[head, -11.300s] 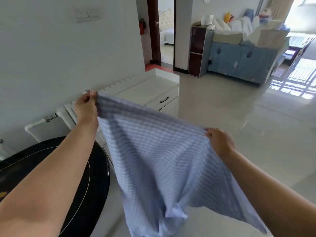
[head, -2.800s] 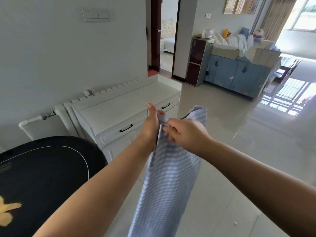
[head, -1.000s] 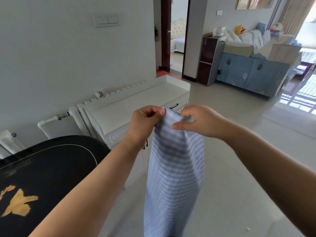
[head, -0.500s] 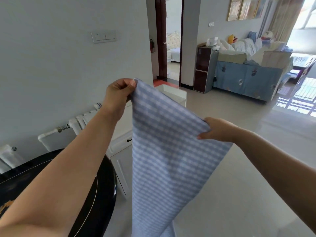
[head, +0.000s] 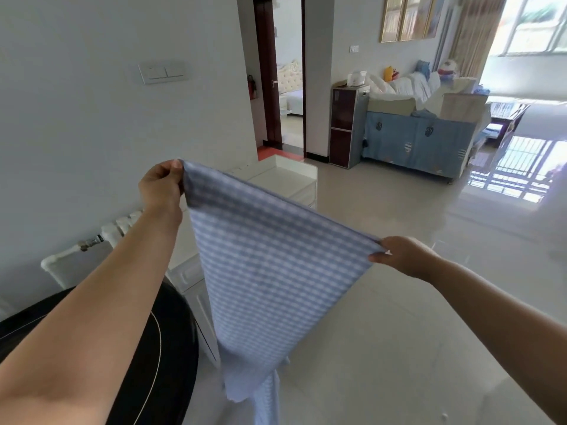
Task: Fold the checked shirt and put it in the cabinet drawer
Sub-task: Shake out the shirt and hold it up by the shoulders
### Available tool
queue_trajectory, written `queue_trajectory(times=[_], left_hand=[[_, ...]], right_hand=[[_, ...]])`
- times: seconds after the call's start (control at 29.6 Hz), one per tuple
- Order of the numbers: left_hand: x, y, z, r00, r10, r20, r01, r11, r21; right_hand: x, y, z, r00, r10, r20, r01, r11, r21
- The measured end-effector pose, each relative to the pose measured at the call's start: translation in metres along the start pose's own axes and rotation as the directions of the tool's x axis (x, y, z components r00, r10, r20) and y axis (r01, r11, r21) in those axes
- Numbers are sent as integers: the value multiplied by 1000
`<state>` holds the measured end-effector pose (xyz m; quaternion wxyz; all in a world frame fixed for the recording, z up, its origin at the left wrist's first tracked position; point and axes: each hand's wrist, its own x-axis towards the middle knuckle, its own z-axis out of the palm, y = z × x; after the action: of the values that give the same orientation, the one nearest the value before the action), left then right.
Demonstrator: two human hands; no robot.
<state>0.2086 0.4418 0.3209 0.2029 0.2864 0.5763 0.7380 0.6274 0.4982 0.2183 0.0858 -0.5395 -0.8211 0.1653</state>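
We are holding the blue-and-white checked cotton shirt [head: 270,271] stretched in the air ahead of us, its top edge running taut from ten o'clock down to three o'clock and its lower part narrowing to a loose tail hanging at six o'clock. To the right of the cloth, pale glossy floor tiles [head: 399,332] are lying open; to its left, the edge of a round black glossy table [head: 171,348] is sitting close beside the hanging fabric. Our left hand [head: 161,187] is pinching the upper corner, fingers closed on it. Our right hand [head: 405,256] is gripping the lower corner, fingers curled shut around the fabric. Behind the shirt, a low white cabinet with drawers [head: 288,179] is standing against the plain white wall [head: 92,133]. At one o'clock, a blue-covered sofa [head: 420,142] is sitting across the room.
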Motion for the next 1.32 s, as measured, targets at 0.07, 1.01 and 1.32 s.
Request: queue_trajectory(times=[0.07,1.01,1.32], left_hand=[[9,-10,-10,997,23,-77,-18,998,68],[109,-45,-72,966,-209,-152,212,977,5],[104,-61,-65,895,-420,-151,428,903,26]], right_hand=[[-3,-7,-13,994,-42,-100,46,999,29],[-54,-157,-11,662,-230,-713,457,878,141],[10,-144,5,877,395,-275,39,512,858]])
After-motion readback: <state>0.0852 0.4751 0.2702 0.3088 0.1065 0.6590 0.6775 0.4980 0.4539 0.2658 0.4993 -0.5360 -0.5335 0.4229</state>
